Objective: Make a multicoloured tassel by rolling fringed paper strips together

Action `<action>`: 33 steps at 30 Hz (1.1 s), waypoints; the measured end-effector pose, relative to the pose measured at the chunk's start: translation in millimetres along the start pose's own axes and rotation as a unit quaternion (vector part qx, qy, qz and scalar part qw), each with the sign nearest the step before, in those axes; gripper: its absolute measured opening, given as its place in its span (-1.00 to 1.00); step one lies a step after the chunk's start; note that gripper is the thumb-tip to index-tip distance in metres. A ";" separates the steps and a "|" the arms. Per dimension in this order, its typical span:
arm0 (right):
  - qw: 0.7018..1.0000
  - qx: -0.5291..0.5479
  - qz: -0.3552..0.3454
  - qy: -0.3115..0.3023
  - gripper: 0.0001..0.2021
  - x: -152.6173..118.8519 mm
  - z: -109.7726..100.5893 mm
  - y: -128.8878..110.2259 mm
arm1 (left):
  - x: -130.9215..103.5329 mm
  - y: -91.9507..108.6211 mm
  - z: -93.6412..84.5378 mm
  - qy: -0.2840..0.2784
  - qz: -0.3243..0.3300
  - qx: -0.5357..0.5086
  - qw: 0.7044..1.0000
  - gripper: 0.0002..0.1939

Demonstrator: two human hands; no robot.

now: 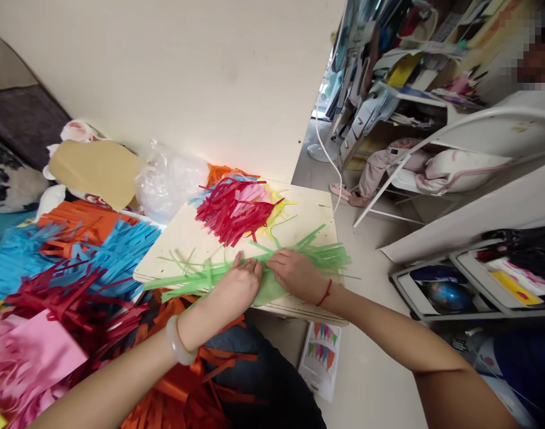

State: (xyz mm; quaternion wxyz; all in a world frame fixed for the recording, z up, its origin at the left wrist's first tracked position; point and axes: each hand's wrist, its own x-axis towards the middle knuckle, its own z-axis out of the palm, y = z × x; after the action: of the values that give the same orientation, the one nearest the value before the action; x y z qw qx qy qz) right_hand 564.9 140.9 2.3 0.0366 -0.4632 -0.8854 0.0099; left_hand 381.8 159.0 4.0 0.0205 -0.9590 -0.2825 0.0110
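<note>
Green fringed tissue paper (189, 281) lies across the front of a small pale wooden table (315, 210), its cut strips spreading out to both sides. My left hand (242, 279), below a pale bangle, presses its curled fingers on the middle of the paper. Close beside it, my right hand (294, 274), with a red string at the wrist, grips the same uncut middle part; the fingertips of both hands nearly meet. Just beyond them rests a pile of fringed tissue paper (232, 211) in red, pink, yellow, blue and orange.
Left of the table are heaps of blue (124, 253), dark red and pink fringe (44, 351), plus a clear plastic bag (169, 185). Orange fringe (165, 387) covers my lap. On the floor lies a printed package (321, 360). A person sits at right, near a white folding chair (406, 158).
</note>
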 end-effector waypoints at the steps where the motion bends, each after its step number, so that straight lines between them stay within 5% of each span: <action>1: 1.000 0.009 0.003 0.000 -0.83 0.6 -1.6 1.7 | 2.2 -0.3 -2.2 -0.010 0.001 0.003 1.000 -0.67; 12: 0.997 -0.081 -0.018 0.000 -0.78 -11.5 -10.1 9.4 | 4.2 -0.5 3.5 0.038 -0.001 0.033 0.999 -0.68; 19: 0.998 -0.008 -0.061 0.022 -0.76 5.2 2.0 6.8 | -5.4 1.8 14.5 0.080 -0.011 0.037 0.996 -0.66; 28: 0.965 0.262 0.011 -0.012 -0.84 3.4 -8.2 41.9 | -44.1 -28.0 31.7 0.204 -0.083 -0.133 0.966 -0.73; 33: 0.963 0.250 0.092 -0.038 -0.79 15.2 -13.3 40.4 | -41.6 -30.7 20.4 0.195 -0.174 -0.255 0.931 -0.77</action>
State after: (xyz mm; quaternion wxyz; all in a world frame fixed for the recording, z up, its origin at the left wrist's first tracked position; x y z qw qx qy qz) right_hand 590.3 176.2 14.4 0.1165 -0.5182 -0.8091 0.2515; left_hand 329.6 162.8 -14.6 -0.1683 -0.8513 -0.4285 -0.2519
